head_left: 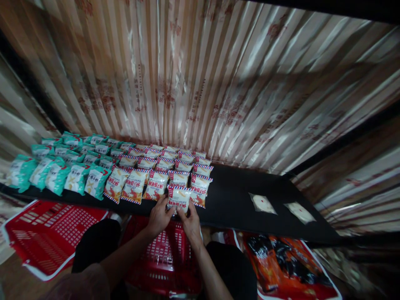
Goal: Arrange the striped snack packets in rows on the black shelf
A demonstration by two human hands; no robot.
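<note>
Between my two hands is a small white-and-red snack bag [179, 197] with a striped top edge. My left hand [160, 217] grips its lower left corner, and my right hand [190, 220] closes on its lower right side. The bag is upright at the shelf's front edge, in front of rows of matching snack bags [156, 184]. One bag just behind it is partly covered. To the left, rows of teal snack bags [75, 178] stand on the same black shelf [228, 200].
Two flat pale packets [263, 204] lie on the shelf's right part. Below it are a red basket [53, 229] at left, another red basket [162, 266] between my knees, and one at right holding orange and black packages [281, 262]. Striped plastic sheeting [193, 83] hangs behind.
</note>
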